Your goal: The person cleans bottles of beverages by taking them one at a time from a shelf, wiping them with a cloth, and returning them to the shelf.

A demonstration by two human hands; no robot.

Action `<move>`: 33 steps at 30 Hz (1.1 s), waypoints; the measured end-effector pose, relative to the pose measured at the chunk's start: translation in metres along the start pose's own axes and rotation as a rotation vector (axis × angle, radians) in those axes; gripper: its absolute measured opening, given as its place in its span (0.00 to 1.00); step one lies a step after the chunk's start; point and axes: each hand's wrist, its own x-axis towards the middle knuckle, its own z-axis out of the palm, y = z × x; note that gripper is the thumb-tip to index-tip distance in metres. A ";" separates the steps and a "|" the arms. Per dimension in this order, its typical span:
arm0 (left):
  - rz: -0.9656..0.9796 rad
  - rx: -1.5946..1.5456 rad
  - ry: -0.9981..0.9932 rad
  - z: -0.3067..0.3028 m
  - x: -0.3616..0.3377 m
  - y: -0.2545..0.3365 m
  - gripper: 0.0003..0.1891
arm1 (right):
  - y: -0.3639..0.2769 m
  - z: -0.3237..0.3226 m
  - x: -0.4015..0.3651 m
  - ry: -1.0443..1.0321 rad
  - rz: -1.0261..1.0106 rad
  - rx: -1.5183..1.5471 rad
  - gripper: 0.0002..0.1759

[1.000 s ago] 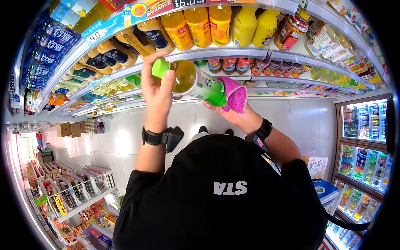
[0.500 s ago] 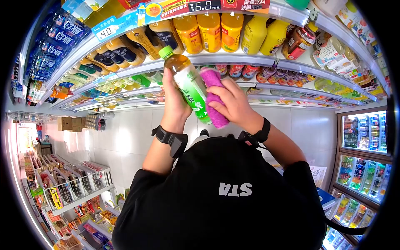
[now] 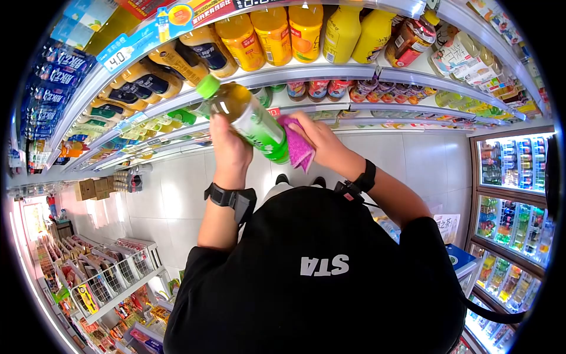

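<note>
A bottle with a green cap and green label [image 3: 257, 127] is tilted in front of the shelves, its cap toward the upper left. My left hand [image 3: 230, 147] is wrapped round its left side, below the cap. My right hand [image 3: 321, 141] grips a purple cloth [image 3: 299, 146], which lies against the lower right of the bottle near its base. Part of the cloth hangs down below my fingers.
Shelves with a curved white edge [image 3: 330, 73] hold orange juice bottles [image 3: 272, 36] and yellow bottles [image 3: 342, 34]. A wire rack [image 3: 121, 274] stands at the lower left, cardboard boxes [image 3: 93, 189] behind it. Lit drink coolers [image 3: 512, 230] line the right.
The bottle and my left hand have moved left, and the bottle tilts further. The cloth has shifted toward the bottle's base and now hangs loosely. The view has shifted slightly.
</note>
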 end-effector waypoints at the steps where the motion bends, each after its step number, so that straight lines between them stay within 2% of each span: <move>1: 0.004 -0.005 0.044 -0.002 0.000 -0.001 0.35 | 0.009 -0.011 -0.005 -0.202 0.084 -0.113 0.17; 2: -0.035 -0.036 0.031 0.001 0.000 0.005 0.36 | 0.017 -0.018 -0.018 -0.398 0.182 -0.215 0.18; 3: -0.038 -0.122 0.061 0.002 0.001 0.005 0.35 | 0.025 -0.023 -0.029 -0.398 0.182 -0.215 0.18; 5: 0.076 0.087 0.062 0.000 0.010 0.005 0.35 | 0.034 -0.030 -0.054 -0.226 0.390 -0.047 0.17; 6: 0.070 0.120 0.019 -0.001 0.011 0.007 0.36 | 0.035 -0.034 -0.062 -0.227 0.391 -0.047 0.17; 7: 0.063 0.151 -0.027 0.000 0.013 0.008 0.38 | 0.034 -0.039 -0.068 -0.146 0.557 0.019 0.17; 8: 0.036 0.436 -0.074 0.000 0.014 0.010 0.37 | 0.033 -0.046 -0.075 -0.063 0.721 0.087 0.18; 9: 0.028 0.535 -0.131 0.006 0.015 0.007 0.36 | 0.041 -0.050 -0.087 -0.061 0.724 0.087 0.18; 11: 0.055 0.816 -0.249 0.002 0.015 -0.016 0.34 | 0.066 -0.053 -0.116 0.143 0.734 0.058 0.17; 15: 0.109 0.997 -0.286 -0.018 0.025 -0.066 0.32 | 0.081 -0.059 -0.153 0.270 0.770 0.018 0.17; 17: 0.264 1.366 -0.344 -0.019 0.028 -0.077 0.31 | 0.079 -0.059 -0.165 0.345 0.786 0.015 0.17; 19: 0.263 1.399 -0.294 -0.028 0.027 -0.095 0.31 | 0.072 -0.061 -0.172 0.359 0.838 -0.010 0.17; 21: 0.155 1.163 -0.165 -0.032 0.030 -0.107 0.34 | 0.066 -0.059 -0.177 0.369 0.891 -0.033 0.17; 22: 0.127 1.155 -0.135 -0.036 0.032 -0.114 0.34 | 0.068 -0.057 -0.182 0.374 0.888 -0.017 0.17; 28: 0.137 1.200 -0.037 -0.046 0.039 -0.139 0.34 | 0.073 -0.052 -0.192 0.382 0.876 0.009 0.18; 31: 0.074 1.185 -0.044 -0.044 0.043 -0.141 0.34 | 0.064 -0.056 -0.187 0.359 0.882 -0.036 0.18; 33: 0.132 1.250 -0.072 -0.042 0.042 -0.140 0.33 | 0.060 -0.057 -0.184 0.341 0.878 -0.074 0.18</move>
